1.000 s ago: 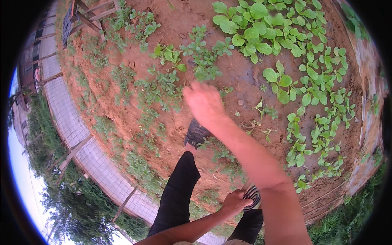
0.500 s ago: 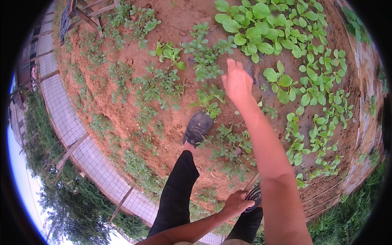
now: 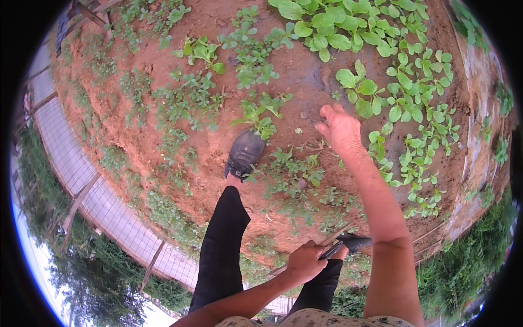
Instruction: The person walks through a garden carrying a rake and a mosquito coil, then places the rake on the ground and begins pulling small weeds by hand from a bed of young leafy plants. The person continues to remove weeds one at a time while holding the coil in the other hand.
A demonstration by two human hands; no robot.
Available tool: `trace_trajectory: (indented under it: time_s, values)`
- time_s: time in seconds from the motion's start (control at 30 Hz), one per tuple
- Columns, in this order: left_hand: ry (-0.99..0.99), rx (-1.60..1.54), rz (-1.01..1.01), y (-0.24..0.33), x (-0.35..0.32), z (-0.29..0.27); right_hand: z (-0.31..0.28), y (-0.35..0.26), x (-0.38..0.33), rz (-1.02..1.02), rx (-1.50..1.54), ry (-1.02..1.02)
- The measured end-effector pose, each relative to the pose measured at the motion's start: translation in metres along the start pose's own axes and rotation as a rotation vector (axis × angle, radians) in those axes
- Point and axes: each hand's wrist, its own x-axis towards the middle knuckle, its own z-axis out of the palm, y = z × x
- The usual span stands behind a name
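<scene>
My right hand (image 3: 342,129) hovers over damp soil between a leafy green seedling (image 3: 359,87) and a patch of low weeds (image 3: 294,169). Its fingers are bent, thumb and forefinger stand apart, and no object shows between them. Lower down, my left hand (image 3: 306,260) is closed around a thin wooden stick (image 3: 336,234). A dark, flat thing (image 3: 330,250) juts from the same hand, seen nearly edge-on; its kind is unclear. Just left of the weeds, my dark shoe (image 3: 245,152) stands on the soil beside a small leafy plant (image 3: 261,117).
Dense green seedlings (image 3: 348,24) fill the upper right, and more run down the right side (image 3: 419,147). Scattered weeds (image 3: 185,101) cover the reddish soil at left. A wire fence (image 3: 103,212) curves along the left. My other shoe (image 3: 355,242) is near the stick.
My right hand has drawn back toward me, away from the upper seedlings. My left hand remains closed on the stick; the dark ringed thing there has tilted. The whole view has shifted.
</scene>
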Motion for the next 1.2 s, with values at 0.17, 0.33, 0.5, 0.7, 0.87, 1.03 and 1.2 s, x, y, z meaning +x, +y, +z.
trace_trajectory:
  time_s: [0.17, 0.33, 0.5, 0.7, 0.87, 1.03, 1.2]
  values:
    - [0.076, 0.009, 0.068, 0.001, 0.002, 0.004, 0.011, 0.007, 0.007, 0.028, -0.271, -0.116]
    - [0.063, 0.004, 0.067, -0.005, -0.005, 0.004, 0.026, -0.05, 0.007, -0.155, 0.089, 0.062]
    - [0.1, -0.002, 0.142, 0.0, -0.003, 0.001, 0.079, -0.084, 0.032, -0.117, 0.025, 0.097]
    - [-0.079, -0.046, 0.003, 0.001, -0.008, -0.002, 0.102, -0.123, 0.04, -0.131, -0.043, -0.185]
    - [0.124, 0.188, 0.259, -0.01, -0.004, 0.022, 0.135, -0.113, 0.037, -0.239, -0.334, -0.041]
    - [0.023, 0.212, 0.191, -0.023, 0.003, 0.034, 0.147, -0.105, 0.047, -0.354, -0.293, -0.06]
    - [0.075, 0.17, 0.251, -0.032, 0.001, 0.036, 0.103, -0.146, 0.046, 0.004, 0.182, -0.135]
